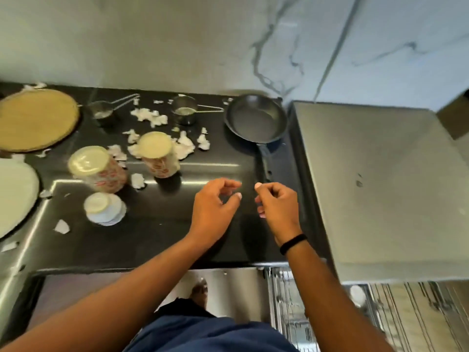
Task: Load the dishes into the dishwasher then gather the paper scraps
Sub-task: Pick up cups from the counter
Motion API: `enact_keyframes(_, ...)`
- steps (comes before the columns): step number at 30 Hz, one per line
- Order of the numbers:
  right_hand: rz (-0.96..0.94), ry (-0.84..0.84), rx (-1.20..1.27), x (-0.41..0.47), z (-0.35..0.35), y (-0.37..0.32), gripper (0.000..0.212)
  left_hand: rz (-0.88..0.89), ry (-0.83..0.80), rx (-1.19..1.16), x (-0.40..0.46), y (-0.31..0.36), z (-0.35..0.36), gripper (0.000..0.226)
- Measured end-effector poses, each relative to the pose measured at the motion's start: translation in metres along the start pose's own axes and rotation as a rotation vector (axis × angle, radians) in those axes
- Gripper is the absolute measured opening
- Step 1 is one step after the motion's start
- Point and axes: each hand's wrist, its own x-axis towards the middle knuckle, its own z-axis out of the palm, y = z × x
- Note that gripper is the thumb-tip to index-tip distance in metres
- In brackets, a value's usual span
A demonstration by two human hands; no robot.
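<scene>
On the black counter stand dishes: a dark frying pan at the back right, two upturned patterned cups, a small white bowl stack, two small steel pots, a wooden board and a pale plate at the left. White paper scraps lie scattered among them. My left hand and my right hand hover side by side over the counter's front right, fingers loosely curled, holding nothing that I can see.
A steel dishwasher top sits to the right of the counter. Below it a wire dish rack shows, pulled out, with a small white piece in it. A marble wall rises behind. My foot and blue clothing are below the counter edge.
</scene>
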Motion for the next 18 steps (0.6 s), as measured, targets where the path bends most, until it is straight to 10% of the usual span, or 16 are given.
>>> enact_keyframes(11, -0.017, -0.496, -0.128, -0.004, 0.171, -0.047, 0.018, 0.04, 0.536, 0.304, -0.011, -0.058, -0.153, 0.026)
enact_keyframes(18, -0.005, -0.725, -0.294, -0.019, 0.233, -0.038, 0.011, -0.213, 0.697, 0.313, -0.031, -0.106, -0.185, 0.075)
